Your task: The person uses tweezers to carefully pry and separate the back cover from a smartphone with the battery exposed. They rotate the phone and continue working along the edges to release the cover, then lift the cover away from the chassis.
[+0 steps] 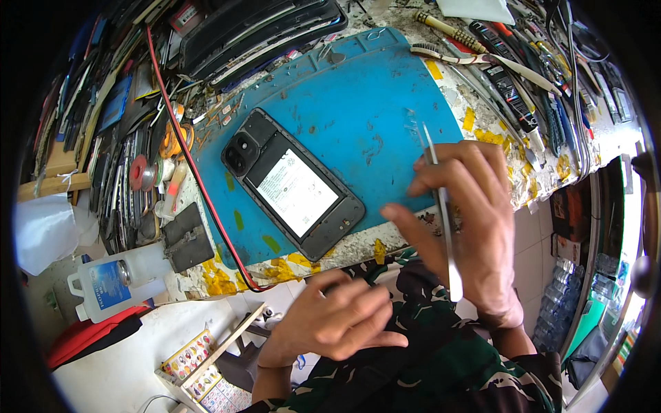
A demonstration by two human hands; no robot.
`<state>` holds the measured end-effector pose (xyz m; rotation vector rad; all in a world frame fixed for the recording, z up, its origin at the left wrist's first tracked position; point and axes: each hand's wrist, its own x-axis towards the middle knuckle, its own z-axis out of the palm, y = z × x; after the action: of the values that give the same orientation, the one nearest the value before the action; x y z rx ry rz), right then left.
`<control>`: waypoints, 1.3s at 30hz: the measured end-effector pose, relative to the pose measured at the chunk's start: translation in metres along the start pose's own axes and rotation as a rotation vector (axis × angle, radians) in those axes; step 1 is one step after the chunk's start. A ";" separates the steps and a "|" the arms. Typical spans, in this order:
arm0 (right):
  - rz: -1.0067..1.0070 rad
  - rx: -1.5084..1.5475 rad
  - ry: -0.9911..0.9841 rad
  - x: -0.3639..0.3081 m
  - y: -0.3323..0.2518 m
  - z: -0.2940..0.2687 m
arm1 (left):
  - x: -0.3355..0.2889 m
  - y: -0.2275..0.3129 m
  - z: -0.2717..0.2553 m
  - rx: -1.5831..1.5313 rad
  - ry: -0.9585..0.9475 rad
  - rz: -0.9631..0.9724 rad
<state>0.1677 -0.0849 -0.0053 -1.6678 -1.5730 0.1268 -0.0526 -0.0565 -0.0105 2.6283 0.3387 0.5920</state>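
Note:
A phone with its back cover off lies aslant on the blue work mat, its white-labelled battery and dual camera facing up. Slim metal tweezers rest between the fingers of my right hand, tips pointing away from me, above the mat's right front edge. The thumb of that hand stands apart from the tool. Closer to my body, my left hand hovers off the table edge with loosely bent fingers and its thumb stretched out. I see nothing in it, though its palm is hidden.
A red-and-black cable crosses the mat's left side. Piled phone parts, solder spools and a clear bottle crowd the left. At the far right lie a toothbrush-like brush, tubes and hand tools.

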 end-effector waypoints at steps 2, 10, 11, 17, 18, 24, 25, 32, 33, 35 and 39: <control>0.080 -0.023 -0.088 0.001 -0.009 0.004 | 0.003 -0.008 -0.005 0.130 0.040 -0.161; 0.213 -0.206 -0.168 0.013 -0.022 0.021 | 0.000 -0.034 -0.010 0.326 -0.028 -0.262; 0.203 -0.226 -0.168 0.017 -0.023 0.023 | -0.001 -0.035 -0.010 0.317 -0.032 -0.261; 0.230 -0.167 -0.197 0.025 -0.032 0.018 | -0.002 -0.042 -0.009 0.311 0.009 -0.214; 0.241 -0.208 -0.247 0.023 -0.031 0.018 | -0.002 -0.043 -0.009 0.315 0.016 -0.210; 0.191 -0.212 -0.225 0.025 -0.026 0.025 | -0.002 -0.046 -0.009 0.346 0.004 -0.169; 0.223 -0.222 -0.259 0.026 -0.029 0.023 | -0.003 -0.046 -0.010 0.336 0.004 -0.166; 0.197 -0.231 -0.255 0.033 -0.025 0.030 | -0.002 -0.046 -0.008 0.342 0.005 -0.146; 0.200 -0.216 -0.254 0.033 -0.024 0.030 | -0.001 -0.046 -0.008 0.344 0.015 -0.144; 0.201 -0.234 -0.236 0.029 -0.026 0.025 | -0.002 -0.046 -0.009 0.348 -0.001 -0.149; 0.227 -0.227 -0.249 0.026 -0.028 0.022 | -0.003 -0.046 -0.009 0.339 0.008 -0.175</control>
<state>0.1385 -0.0550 0.0081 -2.0734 -1.6216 0.2927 -0.0661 -0.0144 -0.0250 2.8739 0.7204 0.5254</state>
